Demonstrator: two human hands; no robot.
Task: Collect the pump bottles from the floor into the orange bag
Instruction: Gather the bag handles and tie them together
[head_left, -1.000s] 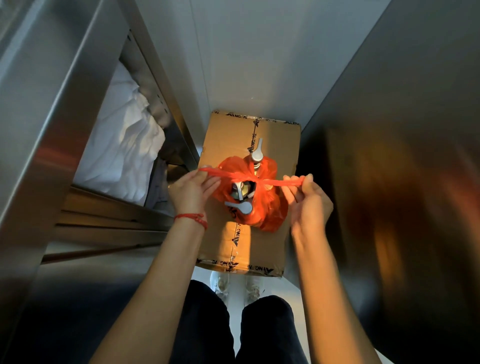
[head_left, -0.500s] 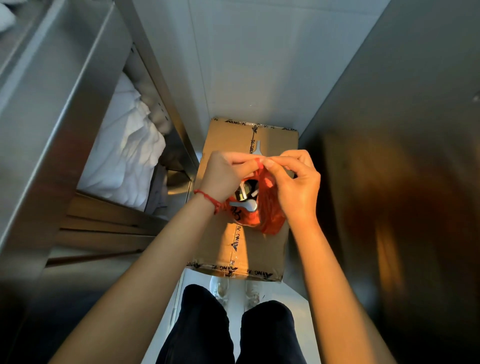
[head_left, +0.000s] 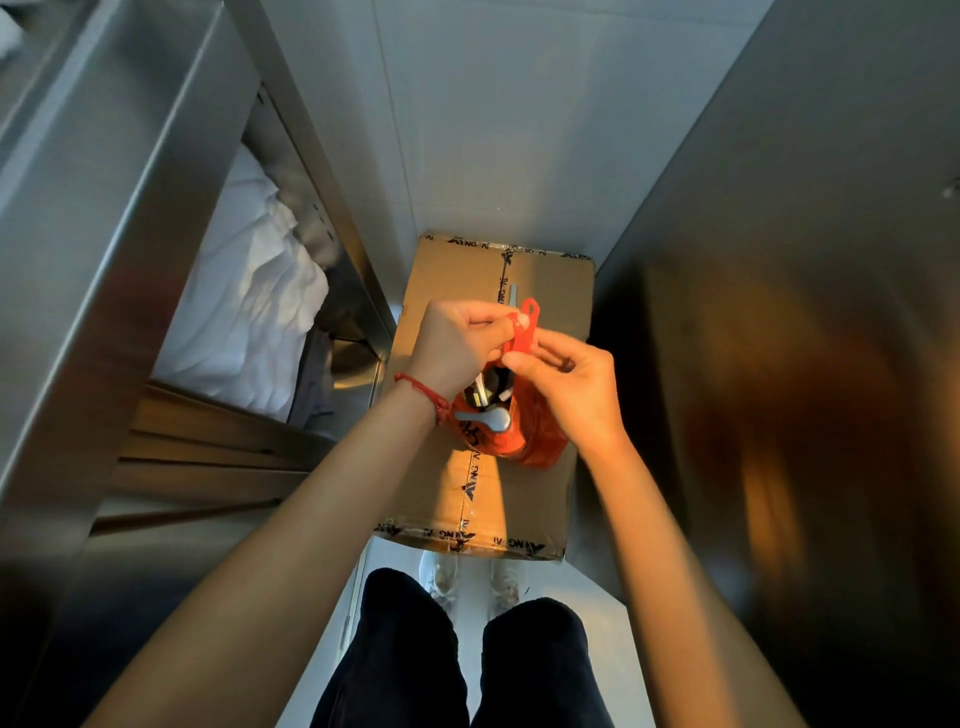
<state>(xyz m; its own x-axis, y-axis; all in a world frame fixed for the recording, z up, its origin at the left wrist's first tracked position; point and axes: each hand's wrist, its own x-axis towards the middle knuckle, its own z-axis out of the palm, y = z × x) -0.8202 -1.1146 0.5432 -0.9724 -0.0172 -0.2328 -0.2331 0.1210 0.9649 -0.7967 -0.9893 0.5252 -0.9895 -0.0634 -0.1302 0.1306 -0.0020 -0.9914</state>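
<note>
Since the earlier frames the two hands have come together above the orange bag: a second ago they held the bag's handles stretched wide apart to either side, and now those handles are gathered into a twisted loop standing up over the bag's mouth. The left hand has its fingers curled, pinching the handle material from the far-left side of the bag. The right hand pinches the same strip between thumb and forefinger, directly above the bag's right half.

The bag sits on top of a taped cardboard box, roughly at its centre. Pump bottles are inside the bag; one grey pump head lies across the near side of the opening and darker shapes show behind it. A further grey pump nozzle projects beyond the bag on its far side.

No bottles are visible on the floor near the bag. Judgement: collection appears finished and the handles are being knotted to close the bag. The knot is not yet drawn tight.
</note>
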